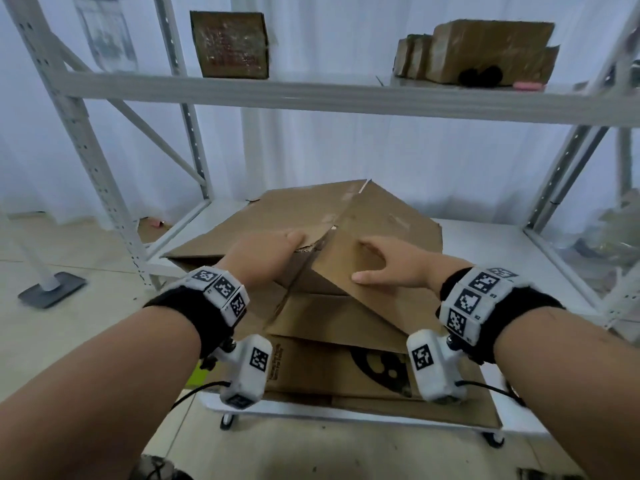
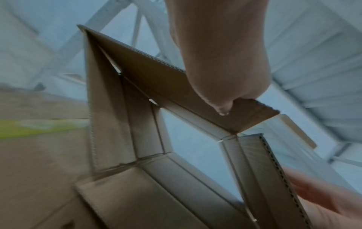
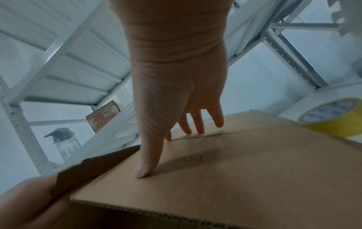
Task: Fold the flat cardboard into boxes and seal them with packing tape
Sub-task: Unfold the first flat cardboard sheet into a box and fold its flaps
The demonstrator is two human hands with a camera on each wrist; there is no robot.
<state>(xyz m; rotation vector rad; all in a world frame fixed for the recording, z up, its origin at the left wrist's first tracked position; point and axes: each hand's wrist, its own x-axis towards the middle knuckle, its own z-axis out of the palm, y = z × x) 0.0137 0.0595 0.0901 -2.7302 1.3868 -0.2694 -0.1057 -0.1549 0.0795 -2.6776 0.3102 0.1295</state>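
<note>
The step in hand is erection of the carton: a flat cardboard blank (image 1: pixel 349 233) is raised off the stack of flat cardboard (image 1: pixel 346 368) lying on the low white platform (image 1: pixel 491 244) of the shelving rack (image 1: pixel 311 95), and it is being opened into a tube. The left hand (image 1: pixel 266 252) grips the upper edge of one panel, with the fingers over the edge and the thumb (image 2: pixel 221 102) pressed against the inner face; the left wrist view shows the four walls opened into a skewed diamond with both ends unclosed and the flaps unfolded. The right hand (image 1: pixel 384 261) lies flat on the outer face of the adjoining panel, fingers (image 3: pixel 197 124) extended and spread, thumb pressing near the free corner; it clasps nothing. The ridge between the two panels runs away from the fingertips of both hands. The roll of yellow packing tape (image 3: pixel 333 117) lies on the white surface beyond the right fingertips, past the far edge of the panel, and is untouched. Judged from this state, the next move calls for pushing the panels apart until the corners stand square, then folding the flaps at one end inward and holding them shut before the tape is fetched; the seam must close evenly, otherwise the tape will bridge a gap
</note>
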